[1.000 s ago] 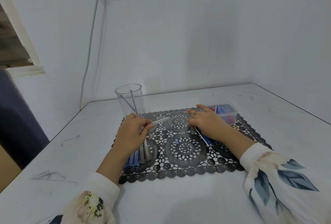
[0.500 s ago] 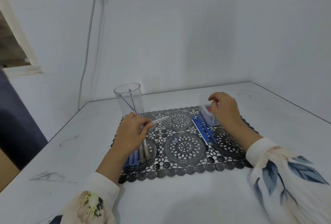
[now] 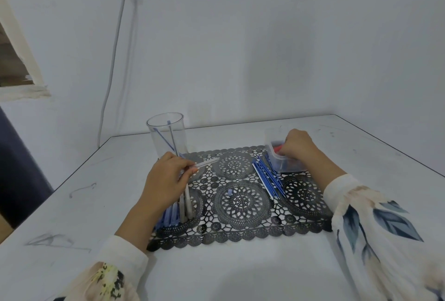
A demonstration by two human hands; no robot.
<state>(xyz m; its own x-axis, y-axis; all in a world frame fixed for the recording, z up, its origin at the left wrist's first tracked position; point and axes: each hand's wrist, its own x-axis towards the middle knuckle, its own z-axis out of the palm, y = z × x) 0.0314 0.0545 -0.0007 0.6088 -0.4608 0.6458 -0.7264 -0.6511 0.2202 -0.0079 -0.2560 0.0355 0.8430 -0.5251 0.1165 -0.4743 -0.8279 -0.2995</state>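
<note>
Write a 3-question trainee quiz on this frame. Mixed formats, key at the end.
1. True or false: the clear cup lies on its side.
2. Pick one. The right hand is: A) inside the cup; B) at the small clear box; C) flat on the bare table.
3. Fill the gap: the left hand pinches a clear ___.

Key: 1 false, it stands upright. 2 B. 3 tube.
</note>
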